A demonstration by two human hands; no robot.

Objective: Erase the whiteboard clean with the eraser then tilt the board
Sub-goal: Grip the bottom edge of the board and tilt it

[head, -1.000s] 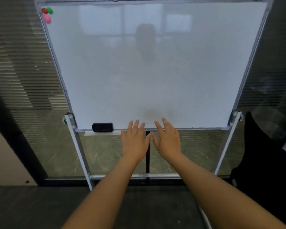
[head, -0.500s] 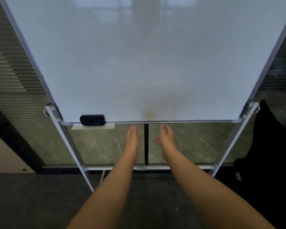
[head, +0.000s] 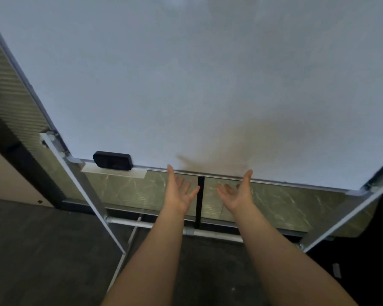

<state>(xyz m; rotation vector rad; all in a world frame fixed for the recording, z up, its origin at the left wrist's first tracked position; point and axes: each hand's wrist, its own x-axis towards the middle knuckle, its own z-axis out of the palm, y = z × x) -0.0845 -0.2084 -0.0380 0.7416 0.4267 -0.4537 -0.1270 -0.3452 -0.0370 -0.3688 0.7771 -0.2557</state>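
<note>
Head view. Whiteboard (head: 186, 74): white surface fills the upper frame, wiped clean of writing, its bottom edge running from lower left to lower right and tipped toward the camera. Eraser (head: 112, 159): black, sits on the whiteboard's bottom edge near its left corner, above a pale tray strip (head: 114, 171). Left hand (head: 179, 191): palm up, fingers spread and straight, holding nothing, just below the whiteboard's bottom edge near its middle; the longest fingertip reaches the edge, though contact cannot be confirmed. Right hand (head: 238, 193): palm up, fingers loosely spread, holding nothing, also just under the bottom edge, to the right of the left hand; its raised fingertip meets the edge line. Eraser lies well to the left of both hands. Stand legs (head: 82, 191): white metal, flank the whiteboard on both sides. Crossbar (head: 210, 234): white, low behind the forearms.
</note>
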